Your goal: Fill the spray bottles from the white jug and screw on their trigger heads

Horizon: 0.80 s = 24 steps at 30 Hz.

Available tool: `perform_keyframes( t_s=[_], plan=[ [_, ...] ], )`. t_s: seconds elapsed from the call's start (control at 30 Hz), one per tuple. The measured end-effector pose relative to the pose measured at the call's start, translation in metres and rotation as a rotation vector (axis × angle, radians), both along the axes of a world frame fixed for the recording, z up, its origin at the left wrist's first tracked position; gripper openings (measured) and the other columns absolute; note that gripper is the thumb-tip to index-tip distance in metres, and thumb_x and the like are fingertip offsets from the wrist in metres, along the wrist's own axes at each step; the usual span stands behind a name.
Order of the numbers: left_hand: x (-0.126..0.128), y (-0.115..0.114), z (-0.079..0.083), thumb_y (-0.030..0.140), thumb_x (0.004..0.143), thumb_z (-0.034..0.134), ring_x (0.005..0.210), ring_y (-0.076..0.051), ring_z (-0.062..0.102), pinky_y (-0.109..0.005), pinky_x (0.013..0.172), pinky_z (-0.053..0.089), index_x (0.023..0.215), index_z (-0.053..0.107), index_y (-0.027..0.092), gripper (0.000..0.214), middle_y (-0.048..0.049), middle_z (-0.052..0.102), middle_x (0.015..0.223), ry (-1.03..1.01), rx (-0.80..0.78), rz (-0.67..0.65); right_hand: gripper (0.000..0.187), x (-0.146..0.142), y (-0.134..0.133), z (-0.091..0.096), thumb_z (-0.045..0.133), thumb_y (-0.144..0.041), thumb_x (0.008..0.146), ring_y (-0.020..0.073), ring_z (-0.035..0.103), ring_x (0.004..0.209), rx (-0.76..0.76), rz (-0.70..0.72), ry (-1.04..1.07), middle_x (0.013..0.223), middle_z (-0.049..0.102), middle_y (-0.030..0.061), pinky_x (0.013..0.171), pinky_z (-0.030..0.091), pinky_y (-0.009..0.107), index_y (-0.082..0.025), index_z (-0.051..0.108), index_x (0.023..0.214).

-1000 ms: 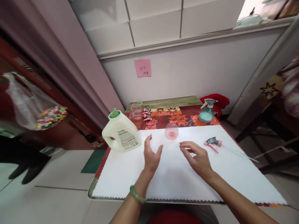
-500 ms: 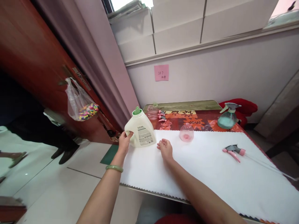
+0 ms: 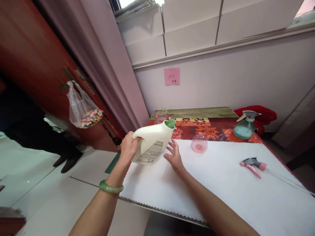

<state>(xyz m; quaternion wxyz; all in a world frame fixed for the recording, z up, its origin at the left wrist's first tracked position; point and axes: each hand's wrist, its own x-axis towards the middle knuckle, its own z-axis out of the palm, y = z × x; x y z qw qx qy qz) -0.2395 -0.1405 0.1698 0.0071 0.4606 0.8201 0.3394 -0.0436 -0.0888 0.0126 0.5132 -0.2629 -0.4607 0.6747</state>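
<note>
My left hand (image 3: 129, 146) is closed round the handle of a cream detergent jug (image 3: 153, 144), which tilts to the right with its green spout uncapped. Close to the jug's right side is my right hand (image 3: 175, 158), its fingers apart and curved; whether a fingertip touches the jug I cannot tell. A small clear pink bottle (image 3: 199, 143) without a top stands right of that hand on the white cloth (image 3: 216, 177). Farther right lies a grey and pink spray trigger (image 3: 253, 165) with a long clear tube.
At the back right stands a spray bottle (image 3: 244, 126) holding bluish liquid. Another pink bottle (image 3: 161, 117) is behind the jug, partly hidden. A bag of colourful beads (image 3: 91, 118) hangs from the door. A person in dark clothes stands at the far left.
My left hand has raised the jug and tipped its mouth to the right. My right hand has spread its fingers and stays near the jug. The view has shifted slightly.
</note>
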Motion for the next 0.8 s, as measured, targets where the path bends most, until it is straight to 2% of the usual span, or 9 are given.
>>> perform_keyframes(
  t_s=[0.2, 0.27, 0.33, 0.4, 0.47, 0.53, 0.63, 0.73, 0.8],
  plan=[
    [0.032, -0.018, -0.001, 0.039, 0.084, 0.056, 0.095, -0.031, 0.061, -0.040, 0.083, 0.041, 0.081, 0.058, 0.024, 0.016, -0.0070, 0.065, 0.088, 0.147, -0.057, -0.061, 0.076, 0.008, 0.023, 0.017, 0.089, -0.043, 0.063, 0.0288, 0.066, 0.112, 0.063, 0.125, 0.069, 0.124, 0.069, 0.0116, 0.095, 0.056, 0.044, -0.022, 0.053, 0.127],
    [0.032, -0.029, -0.008, 0.044, 0.081, 0.063, 0.105, -0.031, 0.060, -0.043, 0.093, 0.042, 0.096, 0.062, 0.023, 0.025, -0.0085, 0.067, 0.102, 0.161, 0.023, -0.092, 0.066, 0.012, 0.026, 0.015, 0.088, -0.041, 0.065, 0.0282, 0.067, 0.108, 0.057, 0.140, 0.069, 0.119, 0.072, 0.0103, 0.096, 0.055, 0.044, -0.021, 0.057, 0.119],
    [0.026, -0.043, -0.020, 0.049, 0.070, 0.078, 0.124, -0.033, 0.054, -0.046, 0.107, 0.038, 0.117, 0.061, 0.024, 0.055, -0.0103, 0.063, 0.126, 0.103, 0.227, -0.081, 0.063, 0.015, 0.027, 0.012, 0.088, -0.040, 0.066, 0.0287, 0.067, 0.110, 0.046, 0.150, 0.084, 0.120, 0.072, 0.0100, 0.096, 0.055, 0.045, -0.021, 0.058, 0.118],
    [0.020, -0.056, -0.039, 0.050, 0.065, 0.084, 0.136, -0.032, 0.046, -0.048, 0.114, 0.034, 0.132, 0.055, 0.028, 0.076, -0.0088, 0.053, 0.145, -0.146, 0.487, 0.060, 0.063, 0.017, 0.028, 0.009, 0.087, -0.039, 0.066, 0.0294, 0.067, 0.112, 0.031, 0.162, 0.103, 0.122, 0.071, 0.0101, 0.094, 0.056, 0.044, -0.022, 0.058, 0.120],
    [0.018, -0.062, -0.064, 0.061, 0.070, 0.078, 0.134, -0.030, 0.050, -0.051, 0.110, 0.040, 0.136, 0.048, 0.035, 0.077, -0.0047, 0.052, 0.147, -0.640, 0.780, 0.218, 0.065, 0.018, 0.030, 0.009, 0.087, -0.040, 0.067, 0.0297, 0.066, 0.112, 0.017, 0.172, 0.110, 0.123, 0.071, 0.0100, 0.090, 0.058, 0.043, -0.023, 0.057, 0.122],
    [0.023, -0.060, -0.090, 0.079, 0.068, 0.066, 0.129, -0.034, 0.055, -0.054, 0.105, 0.046, 0.131, 0.055, 0.029, 0.081, -0.0096, 0.062, 0.136, -0.845, 0.767, 0.171, 0.067, 0.019, 0.031, 0.009, 0.086, -0.042, 0.067, 0.0295, 0.067, 0.111, 0.021, 0.176, 0.107, 0.122, 0.071, 0.0097, 0.087, 0.059, 0.041, -0.023, 0.057, 0.124],
    [0.038, -0.048, -0.122, 0.088, 0.051, 0.069, 0.131, -0.038, 0.053, -0.052, 0.105, 0.049, 0.120, 0.066, 0.030, 0.091, -0.0085, 0.069, 0.128, -1.080, 0.734, -0.004, 0.066, 0.021, 0.032, 0.013, 0.082, -0.049, 0.071, 0.0290, 0.067, 0.109, 0.070, 0.159, 0.097, 0.120, 0.071, 0.0099, 0.085, 0.059, 0.039, -0.022, 0.057, 0.126],
    [0.048, -0.039, -0.138, 0.084, 0.039, 0.077, 0.132, -0.038, 0.053, -0.052, 0.106, 0.049, 0.119, 0.068, 0.034, 0.095, -0.0054, 0.071, 0.126, -1.143, 0.715, -0.042, 0.062, 0.024, 0.034, 0.017, 0.073, -0.060, 0.076, 0.0291, 0.067, 0.106, 0.113, 0.104, 0.076, 0.117, 0.071, 0.0109, 0.083, 0.058, 0.038, -0.021, 0.061, 0.122],
    [0.050, -0.037, -0.140, 0.082, 0.042, 0.078, 0.132, -0.037, 0.053, -0.052, 0.107, 0.048, 0.121, 0.068, 0.035, 0.092, -0.0042, 0.072, 0.125, -1.119, 0.704, -0.019, 0.062, 0.027, 0.035, 0.020, 0.067, -0.067, 0.078, 0.0296, 0.067, 0.105, 0.118, 0.072, 0.064, 0.114, 0.071, 0.0109, 0.082, 0.058, 0.038, -0.020, 0.064, 0.119]
  ],
)
